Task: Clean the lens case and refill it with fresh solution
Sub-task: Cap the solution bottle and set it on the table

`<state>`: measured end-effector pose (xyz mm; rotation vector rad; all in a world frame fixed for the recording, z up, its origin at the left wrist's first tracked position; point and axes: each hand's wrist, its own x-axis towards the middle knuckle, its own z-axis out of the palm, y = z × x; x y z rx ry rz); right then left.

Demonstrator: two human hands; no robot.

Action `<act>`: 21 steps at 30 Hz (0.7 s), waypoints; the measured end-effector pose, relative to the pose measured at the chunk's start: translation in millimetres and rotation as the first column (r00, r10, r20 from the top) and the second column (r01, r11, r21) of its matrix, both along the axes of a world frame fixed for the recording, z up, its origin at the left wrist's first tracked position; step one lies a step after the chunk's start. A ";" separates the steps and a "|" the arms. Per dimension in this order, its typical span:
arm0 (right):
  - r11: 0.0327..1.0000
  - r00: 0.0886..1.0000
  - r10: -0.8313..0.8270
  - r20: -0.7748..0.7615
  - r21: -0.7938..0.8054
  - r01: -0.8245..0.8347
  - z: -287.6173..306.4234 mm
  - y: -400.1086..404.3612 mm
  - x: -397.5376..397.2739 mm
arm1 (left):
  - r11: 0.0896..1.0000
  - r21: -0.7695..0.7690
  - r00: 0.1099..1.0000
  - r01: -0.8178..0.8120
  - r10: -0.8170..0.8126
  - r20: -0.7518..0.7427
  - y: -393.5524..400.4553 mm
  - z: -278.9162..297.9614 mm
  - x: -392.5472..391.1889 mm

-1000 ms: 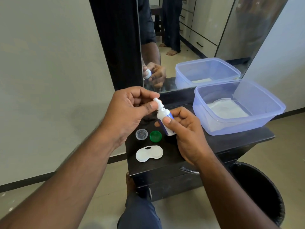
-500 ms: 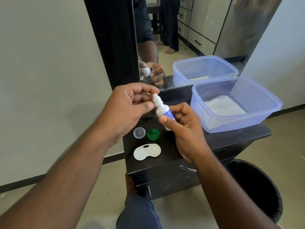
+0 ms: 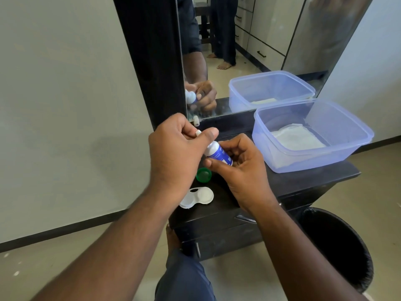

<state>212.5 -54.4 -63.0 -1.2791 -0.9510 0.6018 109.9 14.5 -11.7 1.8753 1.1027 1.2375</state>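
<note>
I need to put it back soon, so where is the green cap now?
In the head view the green cap lies on the dark cabinet top, just below the bottle, between the two hands and behind the white lens case.

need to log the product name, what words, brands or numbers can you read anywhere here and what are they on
Solution bottle, held in the right hand: its blue label carries white print, too blurred to read.
Bottle cap, pinched by the left hand: no marking visible.
White lens case, green cap, clear plastic tub: no text visible.
Nothing here is legible.
</note>
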 end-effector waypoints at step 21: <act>0.999 0.984 0.004 -0.177 0.048 0.005 -0.6 1.8 0.8 | 0.795 -0.389 0.885 0.466 -0.415 0.212 11.4 10.4 -9.4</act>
